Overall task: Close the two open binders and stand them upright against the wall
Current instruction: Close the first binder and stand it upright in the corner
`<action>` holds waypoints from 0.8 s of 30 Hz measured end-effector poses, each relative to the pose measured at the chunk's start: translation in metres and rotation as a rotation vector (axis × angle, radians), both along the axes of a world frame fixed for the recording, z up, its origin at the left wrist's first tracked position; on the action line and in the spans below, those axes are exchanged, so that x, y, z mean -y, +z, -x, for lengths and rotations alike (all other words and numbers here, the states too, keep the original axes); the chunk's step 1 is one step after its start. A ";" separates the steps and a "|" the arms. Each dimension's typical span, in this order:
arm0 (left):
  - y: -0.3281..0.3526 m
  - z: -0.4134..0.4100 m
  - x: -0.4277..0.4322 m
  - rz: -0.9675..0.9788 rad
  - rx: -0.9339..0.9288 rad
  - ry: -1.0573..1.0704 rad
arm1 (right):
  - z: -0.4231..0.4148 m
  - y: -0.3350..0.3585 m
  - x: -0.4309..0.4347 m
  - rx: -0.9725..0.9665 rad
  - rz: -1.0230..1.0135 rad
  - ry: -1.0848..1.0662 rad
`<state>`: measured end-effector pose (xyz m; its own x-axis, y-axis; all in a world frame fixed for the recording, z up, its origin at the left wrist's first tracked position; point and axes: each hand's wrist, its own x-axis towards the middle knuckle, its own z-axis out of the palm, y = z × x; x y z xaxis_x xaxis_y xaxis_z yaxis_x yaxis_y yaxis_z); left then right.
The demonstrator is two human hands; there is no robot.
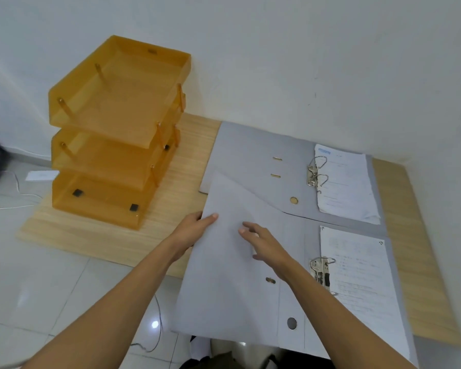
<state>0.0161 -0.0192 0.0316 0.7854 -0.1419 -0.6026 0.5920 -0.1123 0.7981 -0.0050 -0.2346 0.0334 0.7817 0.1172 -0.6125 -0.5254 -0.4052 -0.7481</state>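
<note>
Left hand [197, 225] pinches near binder [232, 275] cover edge, right hand [261, 243] open flat on it; risk: cover snags raised rings [321, 262] or creases pages [362, 275].

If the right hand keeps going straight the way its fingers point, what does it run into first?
The right hand points up-left over the near binder's open cover. Continuing, it would probably meet the left hand gripping that cover's edge, though depth is unclear.

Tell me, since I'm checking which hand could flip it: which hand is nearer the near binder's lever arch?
Right. The right hand hovers just left of the lever arch; the left hand grips the cover's far-left edge.
</note>
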 end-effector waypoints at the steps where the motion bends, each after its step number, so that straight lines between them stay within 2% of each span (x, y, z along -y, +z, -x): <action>1: 0.010 0.000 0.010 0.079 0.007 0.001 | 0.002 0.007 0.001 0.014 -0.016 -0.003; 4: 0.034 0.005 0.045 0.272 0.007 0.020 | 0.013 0.032 0.014 0.037 -0.067 -0.017; 7: 0.047 0.014 0.084 0.331 0.023 -0.037 | 0.027 0.055 0.035 0.049 -0.125 -0.043; 11: 0.057 0.031 0.143 0.240 0.059 -0.145 | 0.049 0.085 0.074 0.083 -0.177 -0.072; 16: 0.051 0.049 0.198 0.173 0.082 -0.148 | 0.077 0.112 0.125 0.113 -0.261 -0.114; 20: 0.044 0.065 0.238 0.106 0.106 -0.184 | 0.095 0.118 0.166 0.154 -0.179 -0.167; 24: 0.025 0.078 0.261 -0.010 0.116 -0.213 | 0.103 0.110 0.203 0.240 0.023 -0.218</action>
<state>-0.0620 -0.2799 0.0564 0.8026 -0.3063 -0.5120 0.4581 -0.2334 0.8577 -0.1084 -0.4381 0.1435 0.9091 -0.0809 -0.4086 -0.4119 -0.3208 -0.8529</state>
